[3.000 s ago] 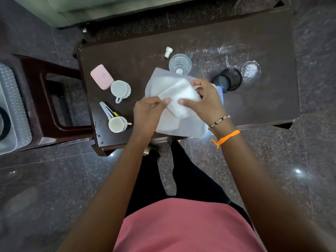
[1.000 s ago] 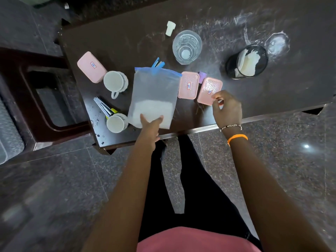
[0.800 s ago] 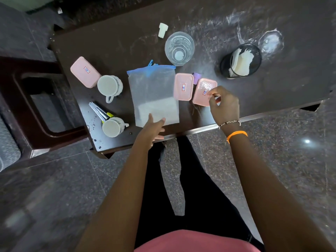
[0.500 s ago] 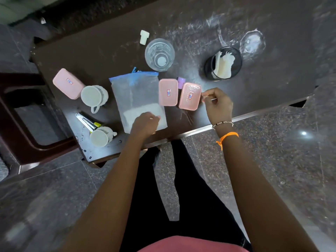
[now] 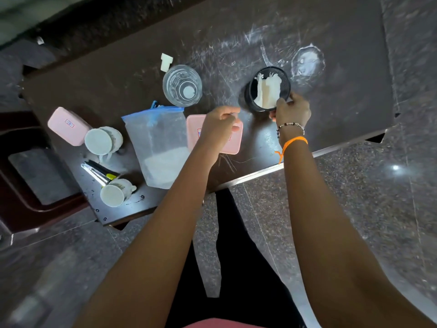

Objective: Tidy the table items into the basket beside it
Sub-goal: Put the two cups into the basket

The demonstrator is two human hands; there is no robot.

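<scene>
The right hand (image 5: 292, 110) has its fingers curled round the near rim of the black mesh cup (image 5: 268, 88), which stands upright toward the far right of the table (image 5: 343, 31) with a wad of white cloth (image 5: 266, 91) stuffed inside. Gripping the rim looks like the way to lift cup and cloth together as one load.

The left hand (image 5: 218, 127) hovers over two pink boxes (image 5: 233, 143) lying side by side near the table's middle. Its fingers are curled, but motion blur hides whether they pinch anything, so I cannot tell its hold. It may be reaching to steady the cup or to take a box.

Left of the boxes lies a clear bag (image 5: 157, 143) with a blue zip, flat on the table, its white contents bunched at the near end. Beyond it stands a glass (image 5: 182, 85), with a small white cap (image 5: 166, 62) just beside it on the far side. At the left edge sit a third pink box (image 5: 67, 125), two white mugs (image 5: 102, 140) and a bundle of pens (image 5: 98, 172) leaning against the nearer mug.

The basket itself is not visible; a dark stool (image 5: 28, 185) stands left of the table. Judging by how much remains on the table, tidying has barely begun.
</scene>
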